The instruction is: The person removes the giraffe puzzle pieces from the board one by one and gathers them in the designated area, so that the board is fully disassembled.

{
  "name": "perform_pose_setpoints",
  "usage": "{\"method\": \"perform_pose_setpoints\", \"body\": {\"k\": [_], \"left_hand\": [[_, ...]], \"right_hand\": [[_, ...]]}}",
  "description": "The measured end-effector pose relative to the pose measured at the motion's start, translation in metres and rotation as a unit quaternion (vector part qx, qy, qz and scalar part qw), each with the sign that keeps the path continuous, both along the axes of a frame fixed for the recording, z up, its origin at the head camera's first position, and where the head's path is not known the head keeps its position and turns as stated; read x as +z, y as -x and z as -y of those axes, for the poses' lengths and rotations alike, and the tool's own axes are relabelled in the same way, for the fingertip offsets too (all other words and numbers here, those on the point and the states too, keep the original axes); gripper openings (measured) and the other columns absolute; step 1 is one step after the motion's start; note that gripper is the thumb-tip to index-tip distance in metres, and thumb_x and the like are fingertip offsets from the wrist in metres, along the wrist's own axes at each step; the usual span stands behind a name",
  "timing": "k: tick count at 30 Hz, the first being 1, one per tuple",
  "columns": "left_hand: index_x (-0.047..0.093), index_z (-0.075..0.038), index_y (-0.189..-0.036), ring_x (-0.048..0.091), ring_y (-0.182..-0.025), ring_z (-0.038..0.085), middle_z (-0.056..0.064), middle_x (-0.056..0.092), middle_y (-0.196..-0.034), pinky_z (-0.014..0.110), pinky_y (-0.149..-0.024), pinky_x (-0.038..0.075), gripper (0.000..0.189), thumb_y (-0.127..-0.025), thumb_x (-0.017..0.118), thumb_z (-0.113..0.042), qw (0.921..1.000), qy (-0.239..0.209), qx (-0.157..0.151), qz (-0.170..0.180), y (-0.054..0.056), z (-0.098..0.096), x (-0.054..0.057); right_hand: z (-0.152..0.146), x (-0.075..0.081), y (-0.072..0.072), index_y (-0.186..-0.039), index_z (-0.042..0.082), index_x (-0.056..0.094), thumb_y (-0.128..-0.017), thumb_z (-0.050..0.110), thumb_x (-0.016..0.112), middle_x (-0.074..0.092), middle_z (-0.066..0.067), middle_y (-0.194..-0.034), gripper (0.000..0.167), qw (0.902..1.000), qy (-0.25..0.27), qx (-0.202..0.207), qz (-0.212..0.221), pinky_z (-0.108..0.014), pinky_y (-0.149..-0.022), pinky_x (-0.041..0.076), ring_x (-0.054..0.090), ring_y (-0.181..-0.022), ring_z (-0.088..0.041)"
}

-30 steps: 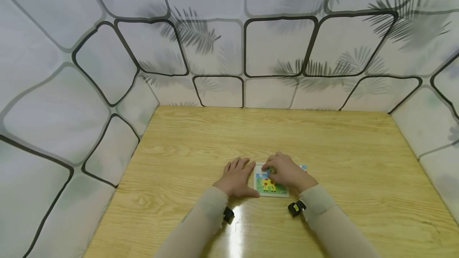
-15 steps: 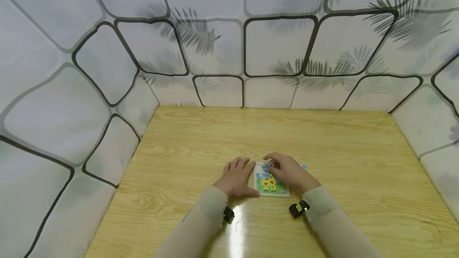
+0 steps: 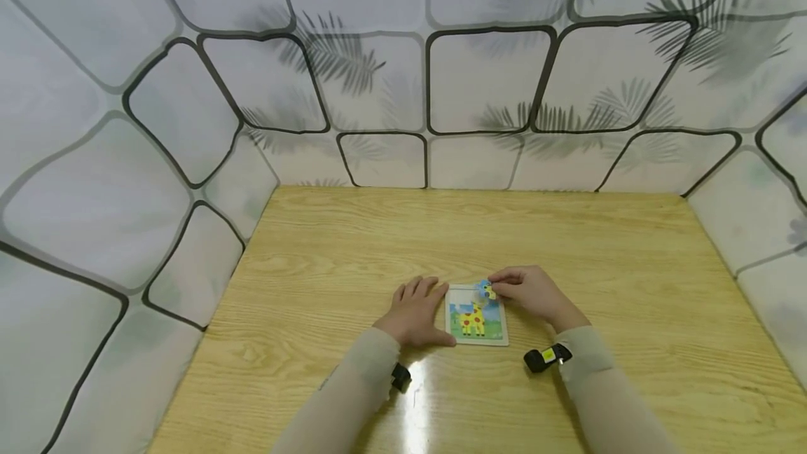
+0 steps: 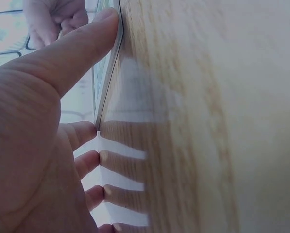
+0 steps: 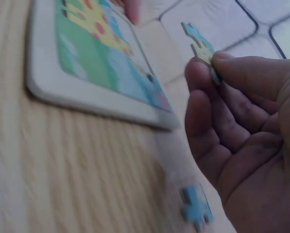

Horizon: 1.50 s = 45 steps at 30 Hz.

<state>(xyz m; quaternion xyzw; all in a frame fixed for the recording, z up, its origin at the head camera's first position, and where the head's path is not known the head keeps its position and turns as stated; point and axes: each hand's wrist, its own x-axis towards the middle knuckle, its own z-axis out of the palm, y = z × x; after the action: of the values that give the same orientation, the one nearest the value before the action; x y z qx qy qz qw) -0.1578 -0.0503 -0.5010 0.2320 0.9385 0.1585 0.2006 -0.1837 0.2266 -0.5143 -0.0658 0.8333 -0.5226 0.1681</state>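
From where I stand, the left hand (image 3: 416, 314) lies in the lower middle of the head view, fingers straight and spread, gripping nothing. Its thumb touches the giraffe jigsaw tray (image 3: 482, 343) at the lower left corner and its index fingertip meets the upper left corner, so I'd say it is there to keep the tray from sliding about on the wood-grain table (image 3: 353, 230)

The right hand (image 3: 532, 293), just right of the tray's top edge, pinches a blue-and-yellow jigsaw piece (image 3: 486, 290) between thumb and index finger, while the right wrist view shows its other fingers curled in beneath. The piece is held by its edge, which probably keeps its printed side in sight and leaves it easy to turn. In the head view it overlaps the tray's upper right part; the right wrist view shows it raised clear of the board

The giraffe's spotted body and the green ground fill the lower part of the tray, with pale backing bare along the top. Another blue jigsaw piece (image 5: 197, 208) lies on the table in the lower right of the right wrist view, near the right hand, presumably left within easy reach
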Motion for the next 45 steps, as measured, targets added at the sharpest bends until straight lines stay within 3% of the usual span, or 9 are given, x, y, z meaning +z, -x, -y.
{"method": "perform_pose_setpoints", "body": {"k": [5, 10, 14, 19, 27, 34, 45], "left_hand": [[0.024, -0.023, -0.162, 0.012, -0.153, 0.031, 0.004, 0.017, -0.166, 0.054, -0.121, 0.011, 0.105, -0.08, 0.073, -0.067, 1.0, 0.001, -0.002, 0.002, 0.0, 0.003, -0.001], [0.024, -0.023, -0.162, 0.012, -0.153, 0.031, 0.004, 0.017, -0.166, 0.054, -0.121, 0.011, 0.105, -0.08, 0.074, -0.066, 1.0, -0.001, 0.004, 0.004, 0.0, 0.005, -0.002], [0.023, -0.023, -0.162, 0.011, -0.153, 0.031, 0.004, 0.017, -0.167, 0.054, -0.122, 0.011, 0.105, -0.08, 0.074, -0.066, 1.0, -0.002, 0.003, 0.005, 0.001, 0.006, -0.001], [0.024, -0.023, -0.162, 0.011, -0.153, 0.031, 0.004, 0.017, -0.166, 0.054, -0.121, 0.01, 0.106, -0.08, 0.074, -0.066, 1.0, -0.003, 0.003, 0.001, 0.003, 0.006, -0.001], [0.023, -0.024, -0.162, 0.011, -0.153, 0.031, 0.004, 0.017, -0.166, 0.054, -0.121, 0.01, 0.106, -0.08, 0.073, -0.067, 1.0, -0.001, 0.004, 0.006, 0.004, 0.006, -0.003], [0.023, -0.024, -0.162, 0.011, -0.153, 0.031, 0.004, 0.017, -0.166, 0.054, -0.121, 0.011, 0.106, -0.08, 0.073, -0.067, 1.0, -0.003, 0.004, 0.007, 0.004, 0.005, -0.002], [0.023, -0.024, -0.162, 0.01, -0.153, 0.032, 0.004, 0.017, -0.166, 0.054, -0.122, 0.011, 0.105, -0.08, 0.073, -0.067, 1.0, -0.005, -0.003, 0.007, 0.002, 0.001, -0.004]], "right_hand": [[-0.029, 0.003, -0.004, -0.13, -0.005, 0.064, -0.099, 0.014, 0.065, 0.073, -0.014, -0.107, 0.036, 0.9991, 0.04, -0.002, 0.017, -0.032, -0.078, 0.058, 0.071, -0.091, -0.021], [-0.057, 0.007, -0.011, -0.134, -0.008, 0.06, -0.099, 0.016, 0.067, 0.063, -0.023, -0.13, 0.043, 0.9989, 0.04, -0.016, 0.02, -0.029, -0.084, 0.058, 0.069, -0.097, -0.01], [-0.077, 0.007, -0.015, -0.131, -0.005, 0.063, -0.098, 0.022, 0.069, 0.066, -0.02, -0.123, 0.043, 0.999, -0.029, -0.035, 0.005, -0.027, -0.083, 0.056, 0.067, -0.096, -0.007], [-0.093, 0.011, -0.019, -0.123, 0.0, 0.069, -0.097, 0.028, 0.069, 0.073, -0.008, -0.105, 0.038, 0.9898, -0.132, -0.05, -0.019, -0.031, -0.081, 0.053, 0.065, -0.091, -0.012], [-0.097, 0.009, -0.019, -0.116, 0.001, 0.073, -0.097, 0.021, 0.068, 0.075, -0.008, -0.101, 0.028, 0.9808, -0.187, -0.038, -0.043, -0.042, -0.083, 0.053, 0.067, -0.092, -0.018], [-0.09, 0.009, -0.018, -0.109, 0.001, 0.074, -0.096, 0.014, 0.065, 0.073, -0.014, -0.1, 0.02, 0.9655, -0.242, -0.024, -0.094, -0.056, -0.084, 0.051, 0.066, -0.096, -0.034], [-0.084, 0.007, -0.019, -0.106, -0.001, 0.072, -0.096, 0.011, 0.062, 0.07, -0.013, -0.097, 0.019, 0.9557, -0.268, -0.019, -0.12, -0.053, -0.081, 0.051, 0.064, -0.092, -0.031]]}}
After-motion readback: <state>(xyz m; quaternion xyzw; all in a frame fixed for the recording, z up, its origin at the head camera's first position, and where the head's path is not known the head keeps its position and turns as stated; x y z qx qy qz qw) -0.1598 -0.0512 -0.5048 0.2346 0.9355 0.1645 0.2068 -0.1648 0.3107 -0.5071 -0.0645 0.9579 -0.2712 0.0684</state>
